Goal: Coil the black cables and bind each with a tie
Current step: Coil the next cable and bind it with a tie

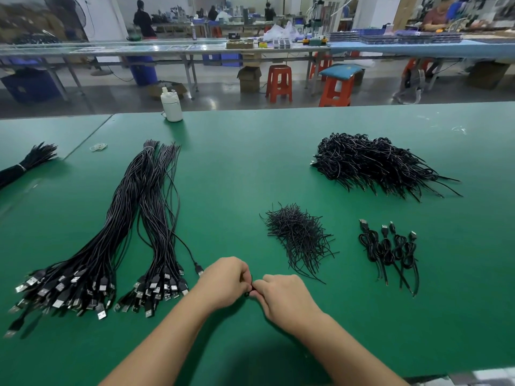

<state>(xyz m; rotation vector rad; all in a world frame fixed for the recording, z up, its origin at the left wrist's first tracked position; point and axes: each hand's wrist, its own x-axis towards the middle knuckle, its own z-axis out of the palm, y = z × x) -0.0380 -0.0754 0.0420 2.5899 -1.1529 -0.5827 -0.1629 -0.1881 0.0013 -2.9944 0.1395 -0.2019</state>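
Note:
My left hand (223,282) and my right hand (281,296) meet knuckle to knuckle low over the green table (250,168). Both pinch a small black cable piece (251,285) between them; most of it is hidden by the fingers. Two long bundles of straight black USB cables (145,218) lie to the left, plugs toward me. One loose cable (192,257) runs from the bundle toward my left hand. A heap of black ties (299,235) sits just right of centre. Several coiled, bound cables (390,249) lie in a row to the right.
A big pile of finished coiled cables (373,162) lies at the far right. Another tied bundle (28,162) sits at the left edge, with rubber bands (98,147) nearby. A white bottle (171,105) stands at the table's far edge. Stools and benches with people fill the background.

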